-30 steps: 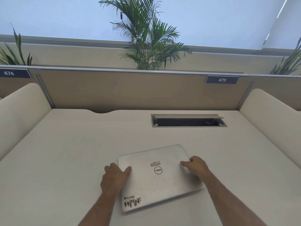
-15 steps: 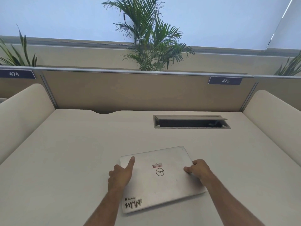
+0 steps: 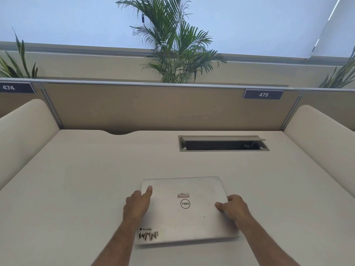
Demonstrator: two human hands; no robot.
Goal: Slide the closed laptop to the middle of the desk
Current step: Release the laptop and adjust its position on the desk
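Observation:
A closed silver laptop (image 3: 184, 210) with a round logo and stickers lies flat on the pale desk (image 3: 76, 189), near the front, about midway between the side panels. My left hand (image 3: 137, 205) grips its left edge, with the thumb stretched up on the lid. My right hand (image 3: 233, 208) holds the right edge, fingers curled on top of the lid. Both forearms come in from the bottom of the view.
An open cable hatch (image 3: 223, 144) is cut into the desk at the back right. A tan divider (image 3: 153, 108) with a 475 label (image 3: 263, 94) closes the back, with padded side panels (image 3: 25, 131) left and right. A palm plant (image 3: 172, 45) stands behind.
The laptop has turned clockwise and now sits nearly square to the desk. My left thumb has reached further up the lid; my right hand has shifted along the right edge.

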